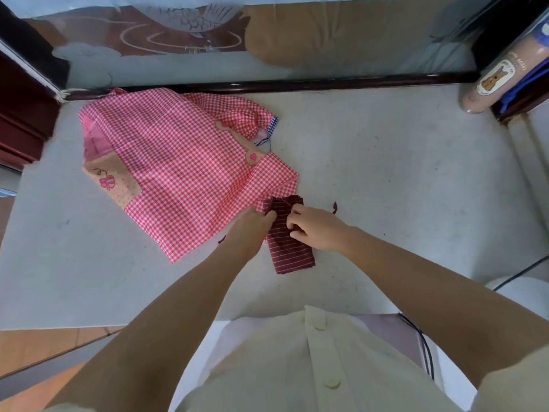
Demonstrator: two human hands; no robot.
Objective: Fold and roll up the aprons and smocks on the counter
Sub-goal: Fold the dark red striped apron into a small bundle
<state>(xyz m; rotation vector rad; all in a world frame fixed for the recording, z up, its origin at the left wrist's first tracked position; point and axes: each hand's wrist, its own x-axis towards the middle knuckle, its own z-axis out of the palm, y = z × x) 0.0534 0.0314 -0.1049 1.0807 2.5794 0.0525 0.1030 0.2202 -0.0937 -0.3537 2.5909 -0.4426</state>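
Note:
A dark red apron with thin white stripes [289,254] lies folded into a narrow strip in the middle of the pale counter [401,179]. Its far end is partly rolled. My left hand [248,226] pinches the left side of that roll, and my right hand [315,227] grips it from the right with curled fingers. A thin tie end [335,208] pokes out just right of my right hand. A pink gingham smock [178,171] with a tan pocket patch lies spread flat to the left, and its near corner touches the striped apron.
A glass panel with a dark frame [267,83] bounds the counter's far edge. A pink roll with a cartoon label [490,81] lies at the far right corner. A dark cable [520,272] crosses a white object at the right edge.

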